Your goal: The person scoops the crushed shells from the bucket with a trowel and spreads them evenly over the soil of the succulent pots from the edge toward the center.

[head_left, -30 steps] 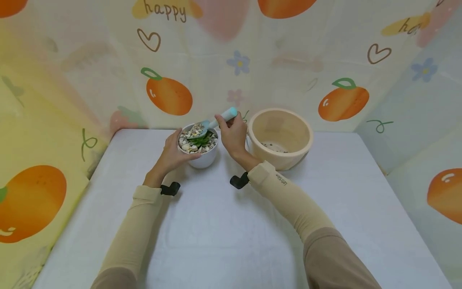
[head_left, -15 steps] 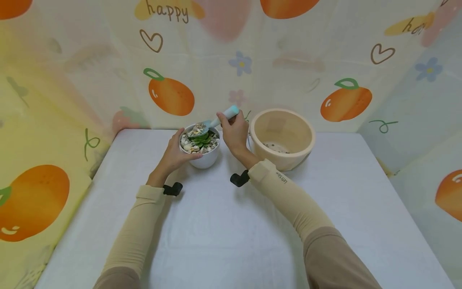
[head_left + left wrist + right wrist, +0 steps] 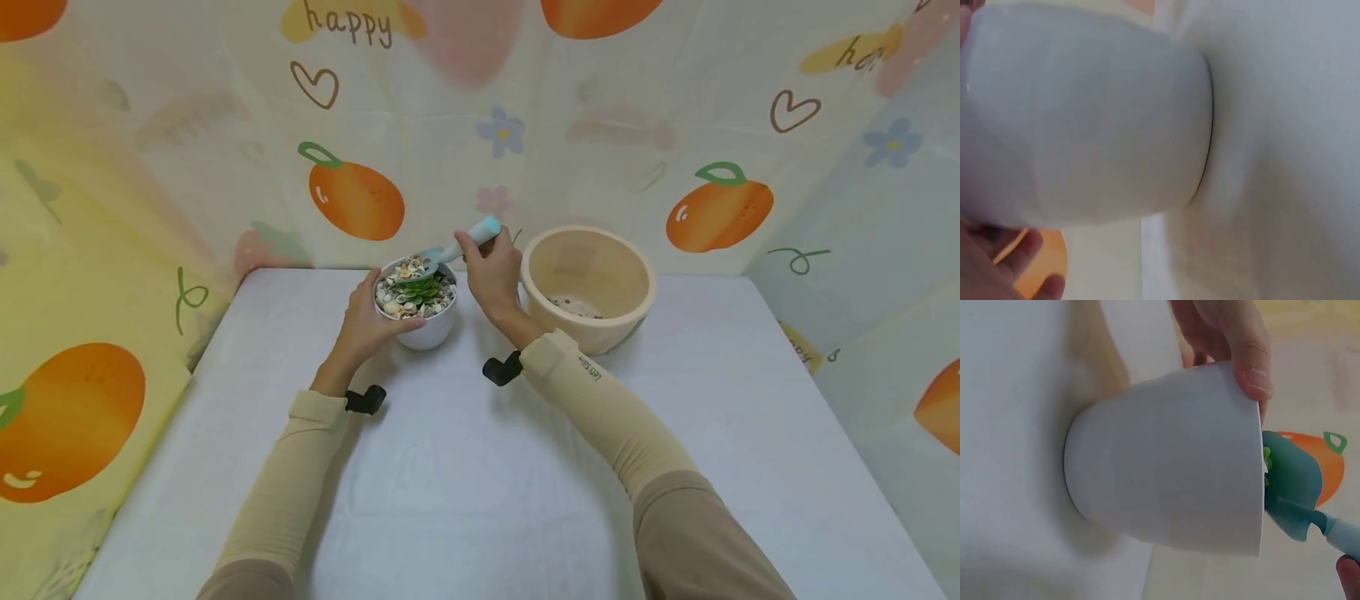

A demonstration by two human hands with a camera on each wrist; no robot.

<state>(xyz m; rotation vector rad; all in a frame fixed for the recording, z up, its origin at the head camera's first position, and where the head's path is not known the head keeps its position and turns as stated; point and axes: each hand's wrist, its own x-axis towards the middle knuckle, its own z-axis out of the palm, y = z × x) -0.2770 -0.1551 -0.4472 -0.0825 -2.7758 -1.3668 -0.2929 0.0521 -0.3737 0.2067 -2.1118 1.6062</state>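
A small white plant pot point(image 3: 429, 333) stands on the table, with a green succulent point(image 3: 422, 292) amid pale pebbles point(image 3: 397, 309). My left hand point(image 3: 363, 321) grips the pot near its rim, thumb at the front and fingers round the far side. In the right wrist view its thumb point(image 3: 1252, 362) presses the pot's wall. Between thumb and fingers, my right hand point(image 3: 492, 275) holds a light blue hand trowel point(image 3: 472, 242), handle sloping up to the right. The trowel's blade point(image 3: 1294, 481) lies over the pot's mouth, close above the leaves, with pebbles at it.
Just right of my right hand stands a large beige pot point(image 3: 592, 335), with a few small pebbles point(image 3: 573, 307) on its floor. A white cloth point(image 3: 465, 483) covers the table. Behind the table's far edge hangs a fruit-printed curtain point(image 3: 442, 192).
My right hand has moved slightly up and to the right, raising the trowel's handle end a little. The left hand keeps its grip on the white pot.
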